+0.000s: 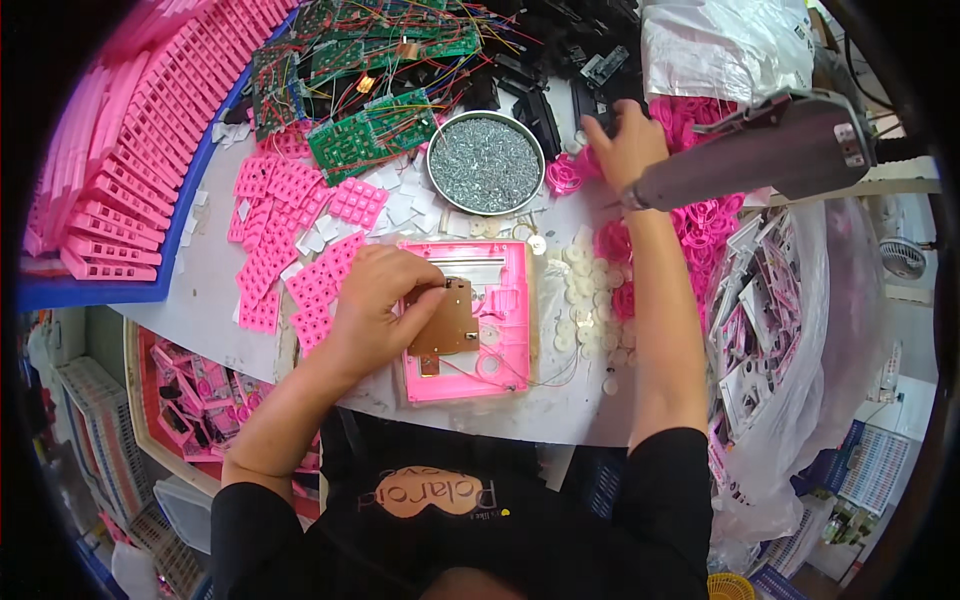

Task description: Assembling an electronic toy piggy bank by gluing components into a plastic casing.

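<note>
Screwdriver; pink case (lengthwise fwd-back)

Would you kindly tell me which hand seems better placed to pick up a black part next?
Probably the right hand: it reaches out close to the black parts, while the left hand seems to hold the brown board over the pink housing.

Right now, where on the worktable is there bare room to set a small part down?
Two patches of worktable look mostly bare: between the blue tray and pink keypads, and the near edge right of the pink casing, below the white discs. Crowded: far side, green circuit boards and round tin; around the right hand, pink coils.
</note>
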